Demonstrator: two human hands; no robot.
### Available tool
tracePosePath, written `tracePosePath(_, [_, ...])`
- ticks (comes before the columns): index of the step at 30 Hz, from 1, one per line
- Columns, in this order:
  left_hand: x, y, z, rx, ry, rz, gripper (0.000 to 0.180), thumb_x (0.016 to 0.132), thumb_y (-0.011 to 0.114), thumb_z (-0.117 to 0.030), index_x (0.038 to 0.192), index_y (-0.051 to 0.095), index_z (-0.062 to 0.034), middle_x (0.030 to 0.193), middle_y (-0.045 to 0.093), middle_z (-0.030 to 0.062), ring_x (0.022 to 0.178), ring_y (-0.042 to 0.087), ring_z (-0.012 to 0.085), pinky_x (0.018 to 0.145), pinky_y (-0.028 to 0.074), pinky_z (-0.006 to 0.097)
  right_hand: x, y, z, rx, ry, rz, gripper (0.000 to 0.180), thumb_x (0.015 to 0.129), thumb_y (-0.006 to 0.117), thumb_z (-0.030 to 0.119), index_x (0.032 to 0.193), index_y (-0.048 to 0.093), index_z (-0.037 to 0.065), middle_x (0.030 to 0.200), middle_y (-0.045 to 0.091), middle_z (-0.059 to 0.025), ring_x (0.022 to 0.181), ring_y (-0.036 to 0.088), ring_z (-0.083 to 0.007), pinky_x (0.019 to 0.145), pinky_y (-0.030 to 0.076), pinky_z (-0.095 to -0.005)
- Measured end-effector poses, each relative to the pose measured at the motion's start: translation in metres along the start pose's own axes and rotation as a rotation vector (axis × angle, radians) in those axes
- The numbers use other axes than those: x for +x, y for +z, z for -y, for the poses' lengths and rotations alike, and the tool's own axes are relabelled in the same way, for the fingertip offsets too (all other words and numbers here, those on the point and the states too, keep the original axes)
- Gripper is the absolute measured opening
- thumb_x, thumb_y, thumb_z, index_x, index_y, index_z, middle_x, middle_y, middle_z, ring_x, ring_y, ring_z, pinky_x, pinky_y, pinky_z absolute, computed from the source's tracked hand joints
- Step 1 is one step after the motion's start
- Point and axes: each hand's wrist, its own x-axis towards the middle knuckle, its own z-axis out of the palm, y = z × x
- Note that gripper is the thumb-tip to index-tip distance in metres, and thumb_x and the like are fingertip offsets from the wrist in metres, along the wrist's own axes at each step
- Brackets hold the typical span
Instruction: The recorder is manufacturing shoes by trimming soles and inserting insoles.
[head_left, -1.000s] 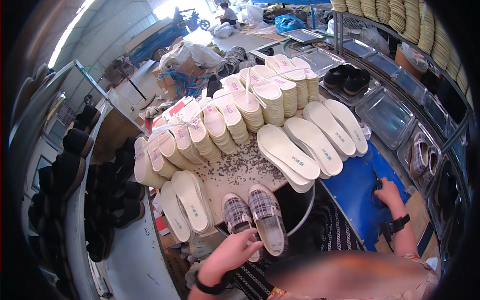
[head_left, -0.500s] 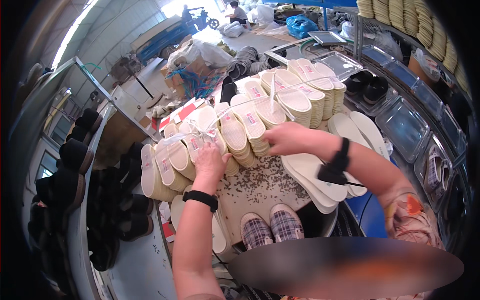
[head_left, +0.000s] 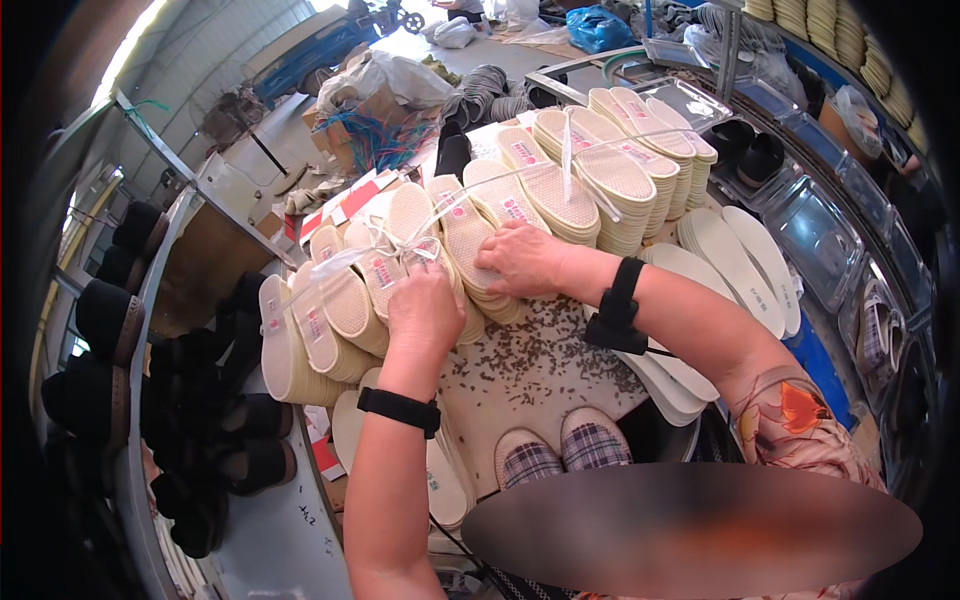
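Observation:
Cream insoles (head_left: 392,285) stand in a row of stacks across the table, with a long white plastic strip (head_left: 440,208) looped over them and knotted near the middle. My left hand (head_left: 428,308) is closed at that knot, its fingertips on the strip and partly hidden. Just to its right, my right hand (head_left: 525,260) bends its fingers over the edge of a neighbouring insole stack (head_left: 468,240), thumb towards me. Black bands circle both my wrists.
Small dark scraps (head_left: 540,350) litter the tabletop before me. Plaid shoes (head_left: 530,462) sit at the near edge. White soles (head_left: 735,270) lie at right beside metal trays (head_left: 815,225). Black shoes (head_left: 105,320) fill a rack at left.
My right hand has moved left from beside the stacks onto an insole stack close to my left hand. My left hand stays by the knot. The view has shifted slightly.

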Motion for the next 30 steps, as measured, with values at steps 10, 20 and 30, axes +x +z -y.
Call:
tracePosePath(10, [0.006, -0.019, 0.015, -0.127, -0.065, 0.004, 0.014, 0.082, 0.051, -0.009, 0.09, 0.059, -0.0016, 0.087, 0.061, 0.0193, 0.081, 0.061, 0.0335, 0.07, 0.049, 0.042, -0.027, -0.03, -0.04, -0.19, 0.048, 0.101, 0.035, 0.071, 0.062, 0.036, 0.083, 0.066, 0.004, 0.093, 0.064, -0.0075, 0.105, 0.052, -0.0234, 0.098, 0.03, -0.0394])
tracePosePath(20, [-0.163, -0.133, 0.002, -0.893, -0.442, -0.325, 0.022, 0.088, 0.047, -0.012, 0.095, 0.058, 0.0061, 0.07, 0.061, 0.0081, 0.056, 0.057, 0.0125, 0.048, 0.045, 0.024, -0.028, -0.052, -0.007, -0.446, 0.171, -0.2, 0.01, 0.069, 0.053, 0.014, 0.069, 0.059, 0.006, 0.069, 0.061, -0.0078, 0.064, 0.061, -0.0226, 0.065, 0.047, -0.0333])
tracePosePath(30, [-0.366, -0.159, -0.03, -1.202, -0.8, -0.148, 0.019, 0.085, 0.05, -0.012, 0.091, 0.054, 0.0054, 0.068, 0.06, 0.0091, 0.043, 0.054, 0.0131, 0.036, 0.04, 0.022, -0.275, -0.178, 0.109, 0.851, 0.686, -0.651, 0.028, 0.084, 0.05, 0.006, 0.109, 0.06, 0.005, 0.072, 0.06, -0.0027, 0.054, 0.053, -0.0044, 0.041, 0.039, -0.0169])
